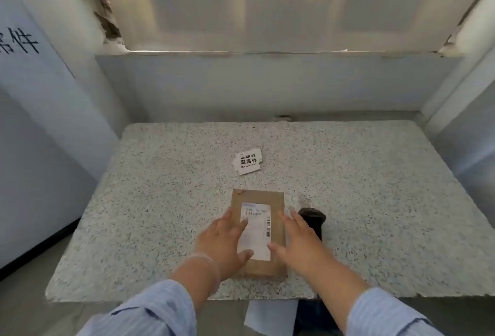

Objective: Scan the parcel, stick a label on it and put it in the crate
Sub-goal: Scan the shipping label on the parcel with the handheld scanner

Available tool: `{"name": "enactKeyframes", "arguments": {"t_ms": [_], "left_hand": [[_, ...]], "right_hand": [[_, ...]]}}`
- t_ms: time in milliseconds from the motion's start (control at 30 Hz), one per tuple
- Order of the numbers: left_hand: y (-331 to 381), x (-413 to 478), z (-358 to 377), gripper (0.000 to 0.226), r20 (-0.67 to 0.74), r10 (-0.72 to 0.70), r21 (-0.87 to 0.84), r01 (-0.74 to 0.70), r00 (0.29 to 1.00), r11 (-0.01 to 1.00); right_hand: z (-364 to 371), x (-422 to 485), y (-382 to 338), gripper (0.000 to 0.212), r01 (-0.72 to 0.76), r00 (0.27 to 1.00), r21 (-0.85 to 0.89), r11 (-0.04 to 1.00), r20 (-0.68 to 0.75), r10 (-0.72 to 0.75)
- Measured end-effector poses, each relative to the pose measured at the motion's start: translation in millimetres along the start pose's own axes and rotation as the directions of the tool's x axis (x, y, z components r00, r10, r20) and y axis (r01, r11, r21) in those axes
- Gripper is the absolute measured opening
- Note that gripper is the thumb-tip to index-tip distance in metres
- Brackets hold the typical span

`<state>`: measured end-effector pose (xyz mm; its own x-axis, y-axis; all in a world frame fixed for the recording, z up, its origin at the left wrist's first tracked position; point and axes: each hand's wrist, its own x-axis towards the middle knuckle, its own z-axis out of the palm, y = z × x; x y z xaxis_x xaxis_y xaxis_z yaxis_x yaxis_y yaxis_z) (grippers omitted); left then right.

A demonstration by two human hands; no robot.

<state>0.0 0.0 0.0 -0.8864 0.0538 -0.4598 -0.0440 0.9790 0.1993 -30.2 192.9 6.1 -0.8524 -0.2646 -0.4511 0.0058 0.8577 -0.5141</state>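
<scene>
While the brown parcel (263, 231) lies flat near the front edge of the speckled table (375, 201), it is flanked by the left hand (223, 242) and right hand (300, 244), both spread wide, fingers overlapping its edges. A black scanner (313, 221) is seen just right; loose labels (248, 161) are noted beyond.

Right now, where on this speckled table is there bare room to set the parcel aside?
The table is bare left of the parcel to its left edge, and across the far right beyond the scanner. The far strip behind the labels is also free. It is crowded near the middle: both hands, left and right, parcel and scanner.
</scene>
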Motion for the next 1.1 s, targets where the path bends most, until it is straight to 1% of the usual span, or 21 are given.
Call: {"name": "enactKeyframes", "arguments": {"t_ms": [133, 200, 233, 300, 400, 533, 567, 600, 667, 700, 733, 767, 833, 900, 967, 1100], "left_hand": [[-9.1, 15.2, 19.0, 0.077, 0.073, -0.045, -0.079, 0.050, 0.996, 0.996], [-13.8, 20.9, 32.2, 0.078, 0.095, -0.043, -0.195, 0.061, 0.995, 0.979], [-16.4, 23.1, 38.1, 0.079, 0.095, -0.043, -0.285, 0.068, 0.995, 0.956], [-21.5, 24.8, 48.1, 0.083, 0.082, -0.028, -0.443, 0.061, 0.996, 0.894], [-24.5, 26.3, 55.9, 0.090, 0.043, 0.013, -0.545, 0.012, 0.999, 0.838], [-26.9, 26.5, 60.3, 0.086, -0.021, 0.004, -0.648, -0.017, 1.000, 0.761], [-27.1, 26.0, 61.0, 0.086, -0.027, 0.000, -0.658, -0.017, 1.000, 0.753], [-27.3, 25.7, 61.9, 0.086, -0.022, -0.007, -0.665, -0.010, 1.000, 0.747], [-26.1, 24.6, 60.8, 0.086, -0.014, -0.017, -0.683, 0.003, 1.000, 0.730], [-25.4, 23.7, 59.2, 0.086, -0.012, -0.018, -0.692, 0.005, 1.000, 0.722], [-24.9, 23.2, 57.7, 0.086, -0.011, -0.019, -0.696, 0.006, 1.000, 0.718], [-24.6, 22.8, 56.1, 0.086, -0.016, -0.021, -0.698, 0.004, 1.000, 0.716], [-24.3, 22.6, 52.1, 0.086, -0.035, -0.027, -0.712, -0.006, 0.999, 0.702], [-24.7, 24.7, 48.0, 0.086, -0.054, -0.041, -0.727, -0.011, 0.998, 0.687], [-25.9, 27.8, 46.0, 0.086, -0.064, -0.051, -0.730, -0.012, 0.997, 0.683], [-26.9, 30.9, 46.4, 0.086, -0.085, -0.055, -0.730, -0.025, 0.995, 0.683]], "right_hand": [[18.7, 20.4, 10.3, 0.085, -0.025, 0.997, 0.065, 0.998, 0.069, 0.020], [31.6, 23.8, 13.1, 0.086, -0.003, 0.997, 0.096, 0.995, 0.079, -0.005], [35.3, 25.5, 15.5, 0.087, 0.008, 0.997, 0.120, 0.993, 0.071, -0.016], [38.1, 28.3, 21.1, 0.088, 0.027, 0.998, 0.175, 0.984, 0.047, -0.036], [39.5, 28.7, 25.4, 0.088, 0.043, 0.998, 0.220, 0.975, 0.035, -0.052], [37.1, 26.8, 29.9, 0.084, 0.039, 0.999, 0.154, 0.987, 0.020, -0.043], [35.1, 25.1, 31.4, 0.080, 0.038, 0.999, 0.149, 0.988, -0.032, -0.033], [31.6, 23.2, 32.5, 0.074, 0.033, 0.993, 0.151, 0.988, -0.114, -0.016], [22.4, 20.7, 38.5, 0.063, 0.008, 0.944, 0.139, 0.990, -0.327, 0.038], [17.0, 20.7, 43.1, 0.060, -0.034, 0.905, 0.110, 0.993, -0.419, 0.078], [11.6, 21.1, 47.8, 0.060, -0.097, 0.868, 0.079, 0.992, -0.480, 0.124], [7.5, 22.3, 52.7, 0.062, -0.163, 0.846, 0.056, 0.985, -0.505, 0.169], [3.2, 24.7, 61.6, 0.069, -0.257, 0.857, 0.055, 0.965, -0.449, 0.253], [4.2, 28.9, 68.1, 0.073, -0.292, 0.891, 0.122, 0.948, -0.325, 0.317], [7.3, 33.1, 70.7, 0.078, -0.307, 0.911, 0.180, 0.934, -0.229, 0.344], [12.1, 40.8, 72.2, 0.086, -0.323, 0.915, 0.263, 0.909, -0.160, 0.371]]}}
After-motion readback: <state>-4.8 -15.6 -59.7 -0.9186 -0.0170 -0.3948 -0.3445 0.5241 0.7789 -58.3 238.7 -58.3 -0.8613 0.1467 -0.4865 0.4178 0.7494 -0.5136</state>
